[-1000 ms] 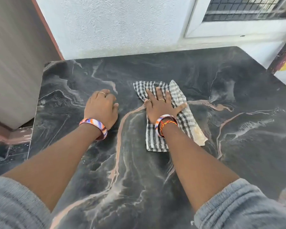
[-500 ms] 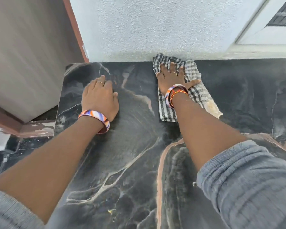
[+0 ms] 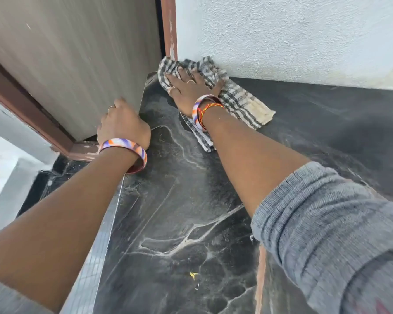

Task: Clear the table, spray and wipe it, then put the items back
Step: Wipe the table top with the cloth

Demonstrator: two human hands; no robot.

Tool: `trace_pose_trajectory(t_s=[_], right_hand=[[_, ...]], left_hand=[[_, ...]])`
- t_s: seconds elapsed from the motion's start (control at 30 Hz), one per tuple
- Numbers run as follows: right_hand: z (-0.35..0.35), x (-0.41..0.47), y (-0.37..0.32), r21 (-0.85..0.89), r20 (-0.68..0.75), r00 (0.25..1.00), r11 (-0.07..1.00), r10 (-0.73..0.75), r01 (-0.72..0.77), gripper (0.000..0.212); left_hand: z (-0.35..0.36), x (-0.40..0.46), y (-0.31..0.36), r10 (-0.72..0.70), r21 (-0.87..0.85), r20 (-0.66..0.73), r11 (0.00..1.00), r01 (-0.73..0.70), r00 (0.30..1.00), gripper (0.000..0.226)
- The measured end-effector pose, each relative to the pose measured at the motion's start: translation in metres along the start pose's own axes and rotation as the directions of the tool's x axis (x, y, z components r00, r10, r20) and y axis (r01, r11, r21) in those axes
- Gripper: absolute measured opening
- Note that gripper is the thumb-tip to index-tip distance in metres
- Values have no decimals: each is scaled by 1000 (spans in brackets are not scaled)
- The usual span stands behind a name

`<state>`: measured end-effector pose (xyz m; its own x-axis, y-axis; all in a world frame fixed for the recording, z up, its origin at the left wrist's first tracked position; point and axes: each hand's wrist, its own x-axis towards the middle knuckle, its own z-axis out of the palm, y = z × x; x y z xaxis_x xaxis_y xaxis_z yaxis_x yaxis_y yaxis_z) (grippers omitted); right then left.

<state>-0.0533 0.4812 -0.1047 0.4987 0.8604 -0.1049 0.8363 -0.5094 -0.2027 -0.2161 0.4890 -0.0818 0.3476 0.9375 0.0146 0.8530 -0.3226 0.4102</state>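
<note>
The black marble table with pale veins fills the lower middle of the head view. A black-and-white checked cloth lies in its far left corner, bunched up against the white wall. My right hand presses flat on the cloth, fingers spread, with a striped bangle and a red thread at the wrist. My left hand curls over the table's left edge; the fingertips are hidden behind the edge. Nothing else stands on the tabletop.
A grey wood-grain door in a brown frame stands just left of the table. A rough white wall runs along the table's back edge. Dark floor lies lower left. A small yellow speck sits on the near tabletop.
My right hand has pushed the cloth from the middle of the table up to the back wall, then left into the far corner. My left hand slid from the tabletop onto the left edge.
</note>
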Motion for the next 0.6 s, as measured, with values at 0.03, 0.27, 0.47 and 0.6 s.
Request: trace_pose_trajectory(t_s=[0.03, 0.27, 0.47, 0.6], right_hand=[[1, 5, -10, 10, 15, 1000, 1000, -18, 17, 49], [0, 24, -47, 20, 23, 994, 995, -103, 103, 44], [5, 11, -50, 46, 10, 978, 977, -208, 207, 38], [13, -17, -56, 84, 58, 958, 957, -282, 277, 38]], left_hand=[[-2, 0, -6, -11, -9, 32, 1000, 12, 999, 22], [-1, -10, -40, -93, -192, 129, 974, 117, 987, 31], [2, -26, -62, -204, -247, 200, 936, 251, 958, 26], [-8, -44, -67, -217, -279, 237, 919, 280, 947, 25]])
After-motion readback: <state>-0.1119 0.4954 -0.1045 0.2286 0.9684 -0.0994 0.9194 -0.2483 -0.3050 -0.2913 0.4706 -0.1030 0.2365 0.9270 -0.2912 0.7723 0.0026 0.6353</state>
